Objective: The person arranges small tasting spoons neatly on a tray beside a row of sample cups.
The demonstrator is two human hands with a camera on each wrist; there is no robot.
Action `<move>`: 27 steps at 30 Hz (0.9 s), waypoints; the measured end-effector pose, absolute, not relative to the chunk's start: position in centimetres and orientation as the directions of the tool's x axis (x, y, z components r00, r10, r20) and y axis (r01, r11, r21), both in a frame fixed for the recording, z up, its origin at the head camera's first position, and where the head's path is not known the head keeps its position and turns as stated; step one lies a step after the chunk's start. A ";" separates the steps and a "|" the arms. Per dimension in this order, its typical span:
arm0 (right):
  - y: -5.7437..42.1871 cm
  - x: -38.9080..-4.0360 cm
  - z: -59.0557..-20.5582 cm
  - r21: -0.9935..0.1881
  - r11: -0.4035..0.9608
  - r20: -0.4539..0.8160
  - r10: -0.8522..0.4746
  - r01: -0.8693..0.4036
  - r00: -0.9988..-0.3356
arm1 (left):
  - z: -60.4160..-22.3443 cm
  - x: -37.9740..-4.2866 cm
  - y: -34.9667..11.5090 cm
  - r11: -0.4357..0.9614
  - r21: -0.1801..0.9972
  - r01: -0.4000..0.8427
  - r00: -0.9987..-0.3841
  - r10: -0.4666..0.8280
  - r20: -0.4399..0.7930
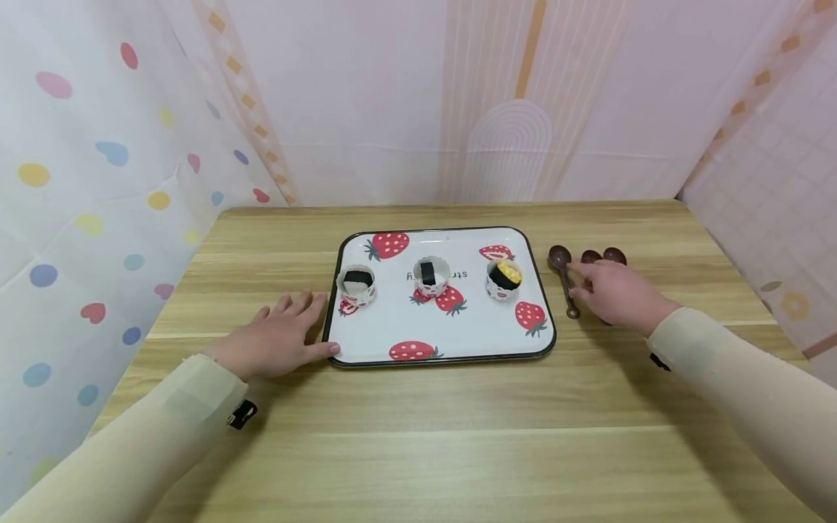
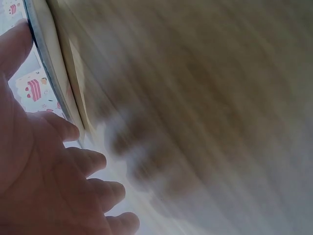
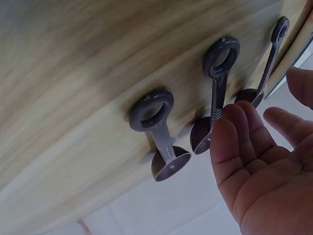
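A white tray (image 1: pixel 366 334) with a dark rim and strawberry prints lies on the table. On it stand three paper cups: the left one holds a toy-like rice ball (image 1: pixel 357 281), the middle one a white piece with a black band (image 1: pixel 428 274), the right one a yellow-topped black roll (image 1: pixel 506 274). My left hand (image 1: pixel 277 341) is spread at the tray's left side, thumb on its rim. My right hand (image 1: pixel 617 290), fingers loosely bent, hovers over dark brown measuring spoons, nearest the left spoon (image 1: pixel 559 258). In the right wrist view, the middle spoon (image 3: pixel 218 93) and another spoon (image 3: pixel 159 132) lie beside the fingers.
The wooden table (image 1: pixel 418 450) reaches a patterned curtain (image 1: pixel 366 109) at the back. A dotted curtain (image 1: pixel 98 218) hangs along the left, and a pale grid-patterned one (image 1: pixel 785 167) along the right. The tray stands between both hands.
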State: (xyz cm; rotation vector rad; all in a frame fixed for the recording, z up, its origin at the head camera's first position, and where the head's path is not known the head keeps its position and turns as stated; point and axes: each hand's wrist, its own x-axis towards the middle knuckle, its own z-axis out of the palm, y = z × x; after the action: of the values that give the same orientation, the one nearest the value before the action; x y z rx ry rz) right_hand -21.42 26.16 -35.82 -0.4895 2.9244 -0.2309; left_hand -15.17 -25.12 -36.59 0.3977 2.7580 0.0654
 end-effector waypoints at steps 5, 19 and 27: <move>26.0 -21.2 -35.8 -0.168 0.930 -0.133 -0.350 -0.327 -0.927 | -36.7 -15.2 -25.1 0.960 0.107 0.259 -0.898 0.280 -0.339; 24.9 -21.2 -36.0 -0.133 0.947 -0.208 -0.316 -0.293 -0.926 | -36.7 -15.3 -25.0 0.963 0.127 0.236 -0.883 0.267 -0.386; 24.2 -21.8 -35.8 -0.179 0.959 -0.296 -0.265 -0.219 -0.918 | -36.5 -15.3 -25.0 0.965 0.118 0.234 -0.872 0.262 -0.412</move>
State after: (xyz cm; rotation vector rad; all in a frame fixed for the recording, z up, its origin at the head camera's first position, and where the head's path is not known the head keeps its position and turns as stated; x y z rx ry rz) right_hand -21.77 24.23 -35.79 -0.3544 2.7890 -0.2033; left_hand -15.31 -25.03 -36.54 0.3556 2.6781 0.0893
